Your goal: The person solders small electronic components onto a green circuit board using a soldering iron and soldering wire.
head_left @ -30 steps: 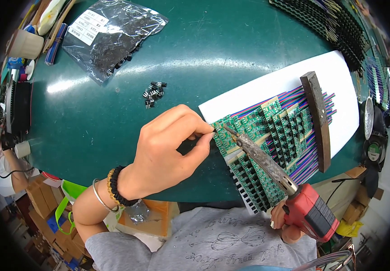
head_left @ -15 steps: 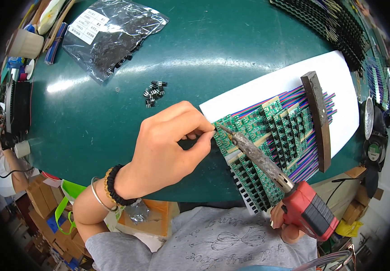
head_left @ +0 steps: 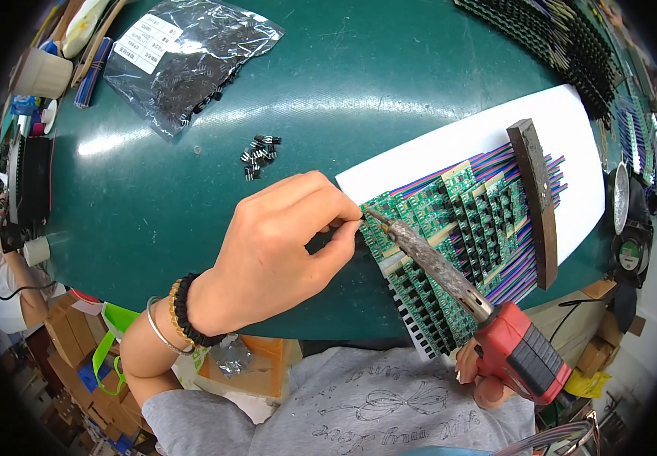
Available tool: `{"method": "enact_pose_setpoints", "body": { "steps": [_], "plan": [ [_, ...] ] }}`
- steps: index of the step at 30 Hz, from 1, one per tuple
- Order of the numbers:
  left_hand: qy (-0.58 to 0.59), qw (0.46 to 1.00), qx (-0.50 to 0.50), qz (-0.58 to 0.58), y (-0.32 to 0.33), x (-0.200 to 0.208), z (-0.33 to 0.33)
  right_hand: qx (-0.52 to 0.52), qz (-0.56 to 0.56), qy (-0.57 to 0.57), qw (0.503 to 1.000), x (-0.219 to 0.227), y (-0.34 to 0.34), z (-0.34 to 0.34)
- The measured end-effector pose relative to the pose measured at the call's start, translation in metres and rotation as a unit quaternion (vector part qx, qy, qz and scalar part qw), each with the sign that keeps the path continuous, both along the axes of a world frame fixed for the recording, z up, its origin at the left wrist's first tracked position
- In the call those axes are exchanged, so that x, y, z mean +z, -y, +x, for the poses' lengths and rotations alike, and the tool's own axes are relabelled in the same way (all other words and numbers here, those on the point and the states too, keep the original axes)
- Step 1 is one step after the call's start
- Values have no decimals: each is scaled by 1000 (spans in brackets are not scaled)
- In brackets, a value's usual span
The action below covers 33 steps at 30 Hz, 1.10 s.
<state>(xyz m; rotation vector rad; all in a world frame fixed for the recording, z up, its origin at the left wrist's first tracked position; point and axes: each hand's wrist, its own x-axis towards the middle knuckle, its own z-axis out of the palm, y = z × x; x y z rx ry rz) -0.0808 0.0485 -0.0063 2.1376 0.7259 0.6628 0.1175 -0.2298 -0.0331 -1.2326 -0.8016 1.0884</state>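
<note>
1. A dark part [head_left: 361, 221], mostly hidden, is pinched by the left hand [head_left: 287, 237].
2. A soldering iron [head_left: 468, 294] is gripped by the right hand [head_left: 489, 392], half-obscured.
3. Circuit boards [head_left: 421, 205], right of the part, are partly covered.

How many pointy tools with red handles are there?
1: the soldering iron held in the right hand, its tip by the green boards, close to the left hand. Others could be hidden.
</note>
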Motion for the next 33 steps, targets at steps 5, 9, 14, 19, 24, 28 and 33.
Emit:
{"method": "enact_pose_setpoints", "body": {
  "steps": [5,9,14,19,24,28,33],
  "plan": [
    [-12,999,2,47,1,1,2,-9,-4,-7,1000,1,-1,-1],
    [-19,998,2,55,1,1,1,-15,-6,-12,1000,1,-1,-2],
    [-23,998,3,55,2,3,3,-22,-10,-18,1000,2,-1,-3],
    [-28,998,2,65,3,5,3,-28,-14,-25,999,4,-3,-4],
    [-37,997,-4,69,2,6,3,-35,-18,-32,999,9,-3,-6],
    [-43,996,-8,74,2,7,3,-43,-20,-36,998,12,-3,-7],
    [-55,995,-11,82,1,8,4,-50,-23,-43,998,14,-3,-7]
  ]
}}
